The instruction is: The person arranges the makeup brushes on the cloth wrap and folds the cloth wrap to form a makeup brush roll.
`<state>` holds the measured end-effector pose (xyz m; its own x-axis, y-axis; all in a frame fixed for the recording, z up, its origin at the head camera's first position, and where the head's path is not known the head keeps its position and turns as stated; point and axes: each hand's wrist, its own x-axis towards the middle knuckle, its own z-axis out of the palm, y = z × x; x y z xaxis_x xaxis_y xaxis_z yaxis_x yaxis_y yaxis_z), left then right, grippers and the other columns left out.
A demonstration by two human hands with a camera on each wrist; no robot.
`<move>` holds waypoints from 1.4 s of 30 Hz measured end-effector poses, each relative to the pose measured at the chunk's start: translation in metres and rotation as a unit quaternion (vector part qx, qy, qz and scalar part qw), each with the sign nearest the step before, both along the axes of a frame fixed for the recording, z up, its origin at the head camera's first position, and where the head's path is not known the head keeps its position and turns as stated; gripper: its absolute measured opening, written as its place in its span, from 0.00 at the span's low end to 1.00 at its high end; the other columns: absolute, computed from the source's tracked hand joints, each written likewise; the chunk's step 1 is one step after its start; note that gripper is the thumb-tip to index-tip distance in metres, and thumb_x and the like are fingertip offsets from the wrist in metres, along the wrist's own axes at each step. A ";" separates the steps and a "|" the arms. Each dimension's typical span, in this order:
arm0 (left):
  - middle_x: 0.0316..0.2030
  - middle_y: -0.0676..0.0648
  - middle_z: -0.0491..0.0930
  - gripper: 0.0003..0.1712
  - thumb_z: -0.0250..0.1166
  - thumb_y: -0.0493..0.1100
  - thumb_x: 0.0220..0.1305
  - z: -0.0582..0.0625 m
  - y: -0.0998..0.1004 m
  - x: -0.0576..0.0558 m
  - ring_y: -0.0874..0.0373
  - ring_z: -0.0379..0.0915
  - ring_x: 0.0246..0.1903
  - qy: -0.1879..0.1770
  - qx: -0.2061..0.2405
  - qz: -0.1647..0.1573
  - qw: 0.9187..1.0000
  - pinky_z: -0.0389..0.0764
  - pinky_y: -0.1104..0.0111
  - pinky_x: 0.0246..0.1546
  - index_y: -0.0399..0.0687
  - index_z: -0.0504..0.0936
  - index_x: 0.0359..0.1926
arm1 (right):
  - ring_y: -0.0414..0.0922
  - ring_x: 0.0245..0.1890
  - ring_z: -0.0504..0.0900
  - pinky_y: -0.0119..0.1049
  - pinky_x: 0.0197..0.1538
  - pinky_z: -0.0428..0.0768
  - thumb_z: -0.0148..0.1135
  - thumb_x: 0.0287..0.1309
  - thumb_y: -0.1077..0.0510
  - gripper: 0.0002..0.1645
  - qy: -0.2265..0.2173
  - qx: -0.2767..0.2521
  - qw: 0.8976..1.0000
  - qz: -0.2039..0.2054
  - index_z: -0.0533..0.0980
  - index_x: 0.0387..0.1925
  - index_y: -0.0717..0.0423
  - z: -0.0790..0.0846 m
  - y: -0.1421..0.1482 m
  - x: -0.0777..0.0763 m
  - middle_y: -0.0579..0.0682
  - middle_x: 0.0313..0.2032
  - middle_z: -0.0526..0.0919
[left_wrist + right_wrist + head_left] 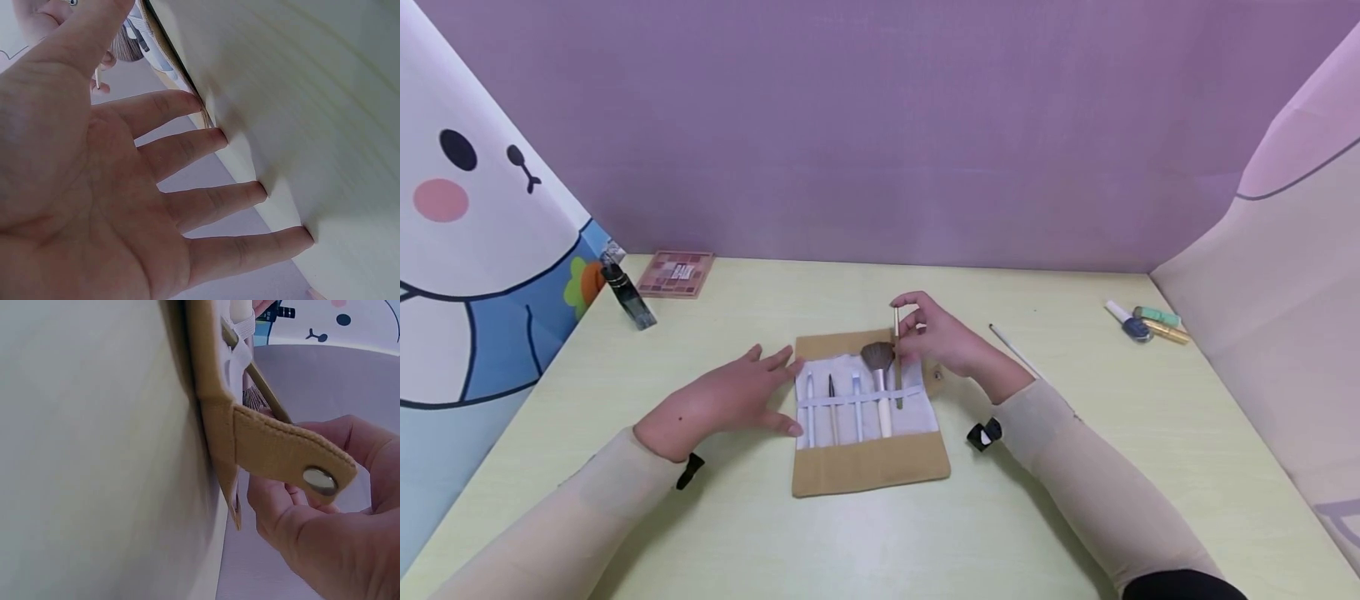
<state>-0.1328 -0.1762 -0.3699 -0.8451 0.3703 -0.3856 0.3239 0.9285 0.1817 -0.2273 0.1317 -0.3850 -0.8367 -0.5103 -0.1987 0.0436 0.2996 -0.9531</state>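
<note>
A tan fabric brush roll lies unfolded on the table, its pale lining crossed by an elastic band. Under the band sit several slim brushes and a fluffy powder brush. My right hand pinches the upper end of a thin gold makeup brush, whose lower part passes through the band at the right side. In the right wrist view a tan strap with a metal snap sticks out in front of that hand. My left hand has spread, straight fingers at the roll's left edge, thumb and fingertips touching there.
Another slim brush lies right of the roll, partly behind my right forearm. At far right are a dark polish bottle, a green tube and a gold tube. A pink palette and dark bottle are at back left.
</note>
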 end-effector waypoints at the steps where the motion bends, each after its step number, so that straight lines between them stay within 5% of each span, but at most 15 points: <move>1: 0.85 0.35 0.53 0.65 0.74 0.74 0.56 0.000 0.000 0.000 0.17 0.48 0.79 0.000 0.000 0.000 1.000 0.68 0.30 0.73 0.46 0.60 0.84 | 0.49 0.40 0.84 0.41 0.46 0.90 0.62 0.59 0.74 0.44 0.001 0.004 1.000 0.003 0.59 0.75 0.56 0.000 0.000 0.001 0.56 0.48 0.75; 7: 0.85 0.35 0.53 0.65 0.74 0.73 0.56 0.000 0.000 0.000 0.17 0.48 0.79 0.001 -0.001 0.000 1.000 0.68 0.30 0.73 0.46 0.60 0.84 | 0.47 0.43 0.84 0.40 0.46 0.90 0.64 0.61 0.71 0.41 0.038 0.052 0.997 0.030 0.61 0.73 0.57 -0.001 0.002 0.004 0.55 0.47 0.77; 14: 0.85 0.35 0.52 0.65 0.75 0.73 0.57 0.001 0.002 0.000 0.18 0.47 0.80 -0.003 -0.001 0.003 1.000 0.67 0.29 0.73 0.46 0.60 0.84 | 0.44 0.37 0.78 0.33 0.36 0.79 0.64 0.71 0.61 0.26 0.133 0.142 0.980 0.049 0.68 0.66 0.60 0.004 0.006 0.012 0.53 0.46 0.81; 22: 0.85 0.35 0.52 0.65 0.75 0.73 0.57 0.002 0.001 0.002 0.17 0.47 0.79 -0.005 -0.002 0.006 1.000 0.67 0.29 0.73 0.46 0.60 0.84 | 0.43 0.37 0.76 0.33 0.35 0.77 0.61 0.75 0.56 0.08 0.159 0.176 0.970 0.055 0.77 0.50 0.54 0.007 0.006 0.017 0.50 0.41 0.81; 34: 0.85 0.35 0.52 0.65 0.74 0.74 0.56 -0.001 0.000 0.000 0.18 0.47 0.80 -0.003 0.000 0.005 1.000 0.68 0.29 0.73 0.47 0.60 0.84 | 0.43 0.41 0.81 0.37 0.45 0.81 0.60 0.75 0.56 0.11 0.221 0.252 0.936 0.111 0.87 0.42 0.53 0.008 0.002 0.024 0.51 0.46 0.87; 42: 0.85 0.36 0.52 0.65 0.74 0.75 0.56 -0.002 0.000 0.000 0.18 0.47 0.80 -0.003 -0.002 0.003 1.000 0.68 0.29 0.73 0.48 0.60 0.84 | 0.42 0.39 0.80 0.34 0.42 0.80 0.58 0.75 0.56 0.11 0.216 0.259 0.932 0.132 0.86 0.42 0.53 0.010 0.002 0.026 0.51 0.47 0.87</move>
<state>-0.1333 -0.1764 -0.3717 -0.8453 0.3628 -0.3923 0.3167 0.9315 0.1790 -0.2016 0.1337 -0.3748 -0.7552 -0.6384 -0.1490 -0.4510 0.6709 -0.5887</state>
